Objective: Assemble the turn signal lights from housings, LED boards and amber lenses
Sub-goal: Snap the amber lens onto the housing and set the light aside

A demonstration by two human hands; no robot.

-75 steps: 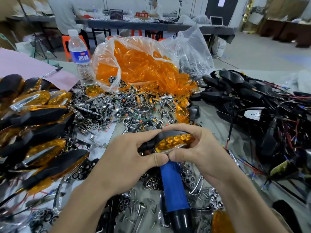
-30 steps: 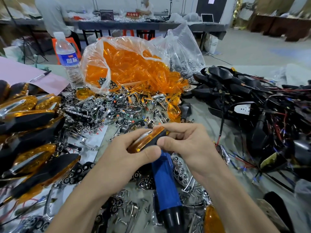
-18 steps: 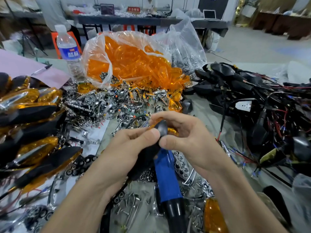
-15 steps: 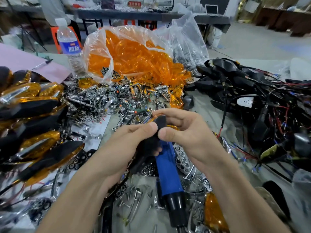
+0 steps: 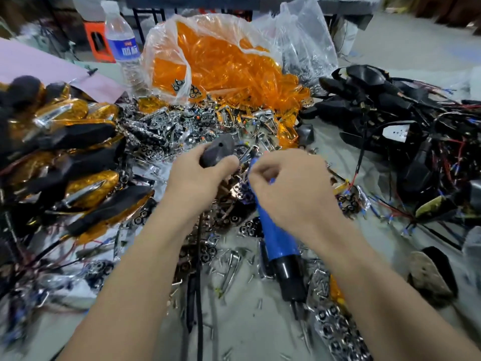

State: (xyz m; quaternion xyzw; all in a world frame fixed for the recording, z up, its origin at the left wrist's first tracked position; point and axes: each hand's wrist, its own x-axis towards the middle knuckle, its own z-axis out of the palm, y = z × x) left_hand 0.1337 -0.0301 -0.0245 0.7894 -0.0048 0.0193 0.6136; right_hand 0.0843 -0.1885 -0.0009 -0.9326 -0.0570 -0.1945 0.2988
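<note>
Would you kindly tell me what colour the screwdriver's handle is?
Bright blue with a black end; the electric screwdriver shows clearly in the head view.

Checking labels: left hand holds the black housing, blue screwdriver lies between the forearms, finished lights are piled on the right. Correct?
One error: the head view shows the finished lights piled on the left; loose black housings and wires are on the right. The left hand does hold the black housing, and the blue screwdriver lies between the forearms.

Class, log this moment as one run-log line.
left hand: grips black housing, back up | right hand: pinched shut over blue screwdriver, contents unclear | finished lights: stacked left
</note>
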